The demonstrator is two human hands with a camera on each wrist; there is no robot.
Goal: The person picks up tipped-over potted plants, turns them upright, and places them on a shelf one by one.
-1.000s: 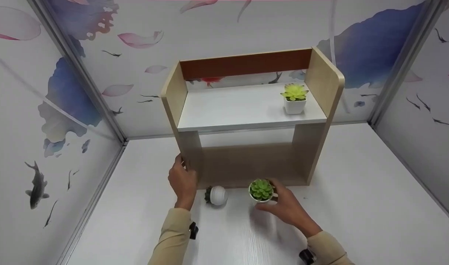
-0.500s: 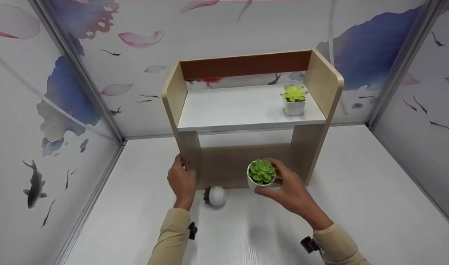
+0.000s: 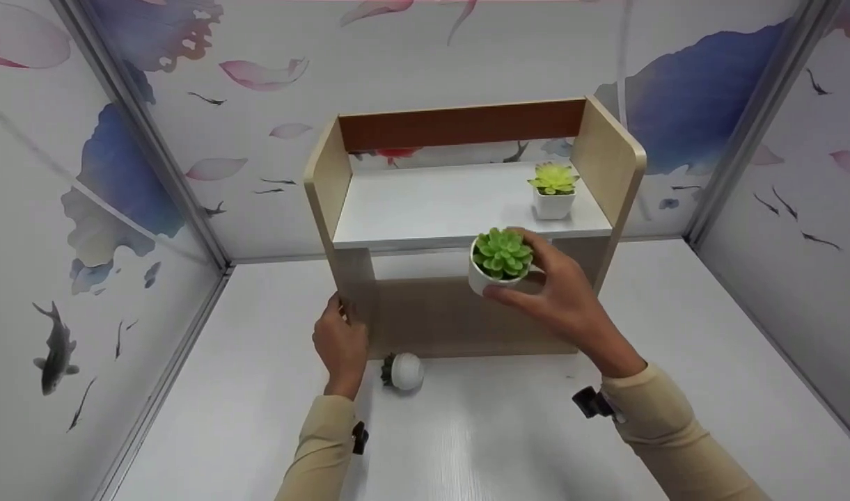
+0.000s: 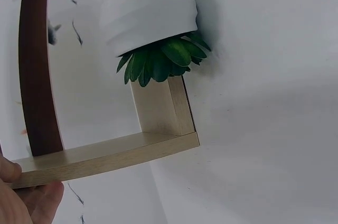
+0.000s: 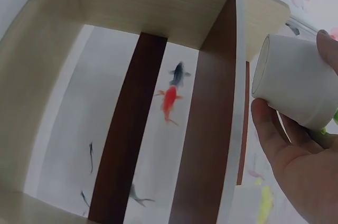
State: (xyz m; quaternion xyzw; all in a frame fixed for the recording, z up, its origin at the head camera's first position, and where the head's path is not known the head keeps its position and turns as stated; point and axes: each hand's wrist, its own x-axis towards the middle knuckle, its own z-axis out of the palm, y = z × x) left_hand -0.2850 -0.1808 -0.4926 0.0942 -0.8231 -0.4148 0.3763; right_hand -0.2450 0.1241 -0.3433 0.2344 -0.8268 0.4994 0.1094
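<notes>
My right hand (image 3: 569, 296) holds a green succulent in a round white pot (image 3: 491, 278), thumb on the near side and fingers behind. It is raised in front of the upper board's front edge. In the right wrist view the white pot (image 5: 296, 78) is tilted, with its base toward the shelf. My left hand (image 3: 341, 348) grips the left side panel of the wooden shelf (image 3: 320, 181) low down; in the left wrist view its fingers (image 4: 46, 203) curl round the panel edge. A second white-potted succulent (image 3: 405, 371) lies on its side by the shelf's lower front.
A yellow-green succulent in a square white pot (image 3: 554, 200) stands at the right of the upper board (image 3: 425, 202). The shelf's right side panel (image 3: 612, 167) rises beside it. White walls with painted fish and petals surround the white table (image 3: 452, 445).
My right hand has lifted the potted succulent from near the table up to the upper board's height. My left hand keeps its grip on the side panel.
</notes>
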